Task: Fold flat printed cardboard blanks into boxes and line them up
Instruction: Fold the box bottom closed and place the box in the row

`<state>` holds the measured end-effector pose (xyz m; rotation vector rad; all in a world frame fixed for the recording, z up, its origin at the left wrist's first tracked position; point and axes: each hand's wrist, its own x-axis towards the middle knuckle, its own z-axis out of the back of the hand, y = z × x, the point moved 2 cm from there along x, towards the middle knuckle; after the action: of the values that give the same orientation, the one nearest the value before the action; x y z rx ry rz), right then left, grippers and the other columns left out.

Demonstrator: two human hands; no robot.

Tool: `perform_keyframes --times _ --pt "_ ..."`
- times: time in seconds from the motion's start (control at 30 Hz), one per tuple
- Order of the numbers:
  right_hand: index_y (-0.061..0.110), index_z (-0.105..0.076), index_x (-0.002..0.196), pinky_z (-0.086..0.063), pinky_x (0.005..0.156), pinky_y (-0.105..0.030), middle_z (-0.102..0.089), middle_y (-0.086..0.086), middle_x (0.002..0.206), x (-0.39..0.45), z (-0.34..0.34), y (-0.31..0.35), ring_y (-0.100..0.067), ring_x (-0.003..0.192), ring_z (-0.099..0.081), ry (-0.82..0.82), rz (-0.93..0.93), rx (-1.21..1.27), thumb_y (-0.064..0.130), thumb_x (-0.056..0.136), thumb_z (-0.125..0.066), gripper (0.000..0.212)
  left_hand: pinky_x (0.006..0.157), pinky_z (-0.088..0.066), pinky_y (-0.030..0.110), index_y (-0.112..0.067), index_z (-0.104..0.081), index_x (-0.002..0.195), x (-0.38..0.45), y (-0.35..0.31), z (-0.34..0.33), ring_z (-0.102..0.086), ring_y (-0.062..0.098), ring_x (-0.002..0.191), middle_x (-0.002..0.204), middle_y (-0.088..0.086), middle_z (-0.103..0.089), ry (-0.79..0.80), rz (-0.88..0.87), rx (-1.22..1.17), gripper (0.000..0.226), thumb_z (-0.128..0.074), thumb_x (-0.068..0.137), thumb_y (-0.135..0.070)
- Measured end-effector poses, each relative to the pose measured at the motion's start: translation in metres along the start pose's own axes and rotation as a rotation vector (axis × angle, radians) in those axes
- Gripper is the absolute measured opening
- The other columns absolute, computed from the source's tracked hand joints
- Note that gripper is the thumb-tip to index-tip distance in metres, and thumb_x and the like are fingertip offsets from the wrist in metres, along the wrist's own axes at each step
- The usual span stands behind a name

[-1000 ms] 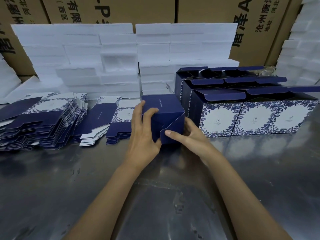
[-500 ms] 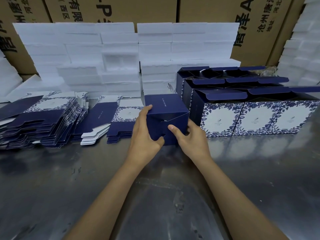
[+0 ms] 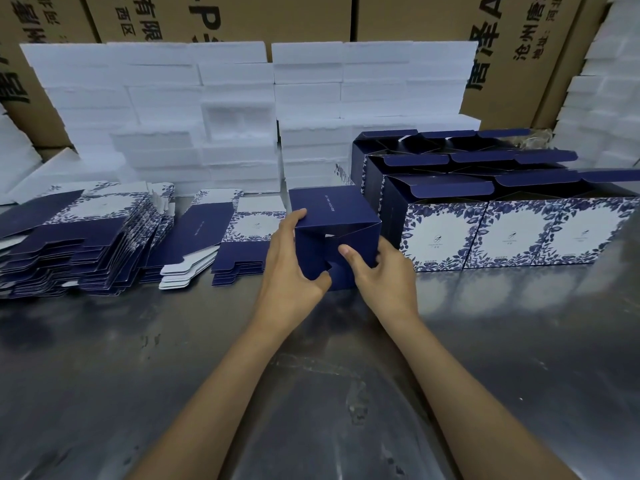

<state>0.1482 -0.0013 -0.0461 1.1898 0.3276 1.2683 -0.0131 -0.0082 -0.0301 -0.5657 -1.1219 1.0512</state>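
Both hands grasp one dark blue box (image 3: 334, 216) at the centre of the frame. The left hand (image 3: 294, 268) curls round its left edge, fingertips on the upper left corner and thumb hooked under the near face. The right hand (image 3: 384, 271) grips from the right, its thumb pressing on the folded flaps of the near face while the other fingers wrap round the right side.

The box is tipped on its side: the flapped end, with its interlocking bottom flaps partly closed and a small gap showing, faces the camera, and a plain blue panel with a thin line of white print faces up. Its axis from flapped end to far end runs from the lower centre toward the upper centre of the frame. It sits low over the steel table (image 3: 173, 375); whether its lower edge touches the surface I cannot tell.

Just right of it, nearly touching, stand the finished boxes (image 3: 512, 233) in rows, upright with top flaps open and white floral-bordered fronts toward the camera. To the left lie piles of flat blanks (image 3: 86, 247), fanned out along the table. Behind, across the upper frame, are stacked white foam inserts (image 3: 207, 98) and brown cartons (image 3: 277, 15) with black print.
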Motion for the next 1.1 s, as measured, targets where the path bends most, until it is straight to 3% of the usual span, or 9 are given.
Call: perform_keyframes --times 0.5,0.83,0.9,0.97,1.03,1.1 --pt "0.017 -0.070 0.118 -0.056 0.079 -0.043 -0.077 -0.002 0.096 0.000 0.001 0.001 -0.026 0.092 -0.070 -0.030 0.023 -0.012 0.050 0.094 -0.068 0.041 0.103 -0.049 0.045 -0.043 -0.028 0.144 -0.002 -0.002 -0.001 -0.049 0.019 0.128 0.143 -0.008 -0.045 -0.011 -0.003 0.029 0.089 -0.075 0.076 -0.009" --pt "0.018 -0.070 0.114 -0.055 0.079 -0.040 -0.076 -0.001 0.093 0.001 0.001 0.000 -0.025 0.091 -0.070 -0.039 0.022 -0.024 0.052 0.092 -0.068 0.041 0.112 -0.042 0.044 -0.038 -0.026 0.149 -0.001 0.001 -0.003 -0.042 0.018 0.138 0.151 -0.009 -0.039 0.009 -0.034 0.012 0.089 -0.073 0.080 -0.008" --pt "0.021 -0.071 0.112 -0.056 0.083 -0.038 -0.076 0.006 0.094 0.001 0.001 0.000 -0.018 0.092 -0.071 0.017 0.007 0.039 0.051 0.089 -0.072 0.038 0.113 -0.040 0.035 -0.042 -0.027 0.149 -0.001 -0.003 -0.002 -0.043 0.009 0.137 0.149 -0.014 -0.042 -0.006 -0.020 -0.054 0.083 -0.071 0.083 -0.016" --pt "0.028 -0.071 0.109 -0.057 0.088 -0.034 -0.076 0.014 0.096 0.000 0.002 0.001 -0.007 0.094 -0.070 0.101 -0.065 0.153 0.058 0.083 -0.074 0.041 0.110 -0.042 0.029 -0.055 -0.034 0.139 0.002 -0.006 0.000 -0.048 0.002 0.131 0.139 -0.022 -0.050 -0.057 0.091 -0.265 0.064 -0.061 0.086 -0.032" --pt "0.034 -0.071 0.107 -0.055 0.090 -0.029 -0.075 0.022 0.099 0.000 0.004 0.005 0.003 0.097 -0.068 0.159 -0.151 0.301 0.070 0.077 -0.069 0.048 0.114 -0.038 0.040 -0.057 -0.040 0.135 0.009 -0.001 0.004 -0.050 0.010 0.132 0.139 -0.017 -0.053 -0.134 0.279 -0.415 0.048 -0.046 0.088 -0.051" --pt "0.036 -0.069 0.101 -0.049 0.085 -0.025 -0.072 0.026 0.098 0.002 0.007 0.007 0.004 0.096 -0.066 0.156 -0.164 0.377 0.077 0.079 -0.061 0.047 0.115 -0.035 0.041 -0.048 -0.040 0.141 0.013 0.009 0.006 -0.048 0.014 0.134 0.141 -0.014 -0.053 -0.152 0.350 -0.381 0.050 -0.036 0.093 -0.062"
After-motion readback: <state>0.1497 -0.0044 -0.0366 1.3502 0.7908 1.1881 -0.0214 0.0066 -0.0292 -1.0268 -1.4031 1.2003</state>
